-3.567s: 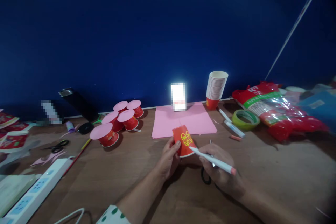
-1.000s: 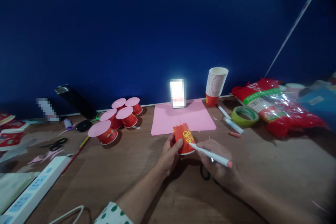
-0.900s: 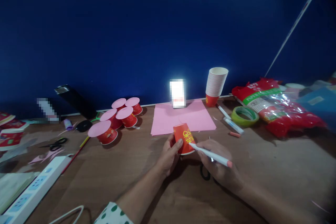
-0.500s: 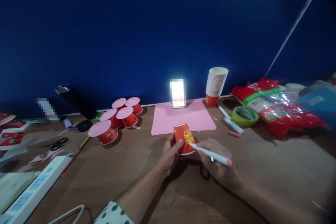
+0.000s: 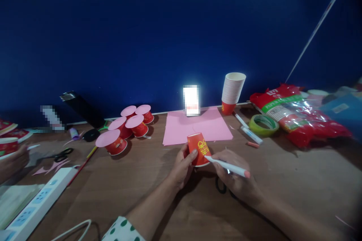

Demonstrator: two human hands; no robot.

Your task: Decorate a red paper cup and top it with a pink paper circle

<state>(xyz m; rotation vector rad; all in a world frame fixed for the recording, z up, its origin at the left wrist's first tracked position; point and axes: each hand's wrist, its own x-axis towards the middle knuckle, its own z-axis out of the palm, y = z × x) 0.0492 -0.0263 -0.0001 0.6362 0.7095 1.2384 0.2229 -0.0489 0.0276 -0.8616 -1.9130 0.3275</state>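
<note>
My left hand (image 5: 181,165) is closed round a red paper cup (image 5: 195,141) with yellow print, its thumb pressed on the side. The cup is upside down and slightly tilted, white rim at the bottom. In my right hand (image 5: 239,186) I grip a white marker (image 5: 234,168) with a pinkish-red end. Its tip meets the cup's side near the rim; I cannot tell if it leaves a mark. Behind the cup lie pink paper sheets (image 5: 175,128). Black scissors handles (image 5: 221,186) show partly beneath my right hand.
Several red cups topped with pink discs (image 5: 108,138) stand left. A cup stack (image 5: 233,88), green tape roll (image 5: 263,130) and red plastic package (image 5: 299,113) are right. Far left are a co-worker's hand (image 5: 14,163), scissors (image 5: 63,155) and a power strip (image 5: 42,199).
The cup has turned slightly in my left hand, so its yellow print has shifted. A co-worker's hand with a white pen-like object has come in at the left edge.
</note>
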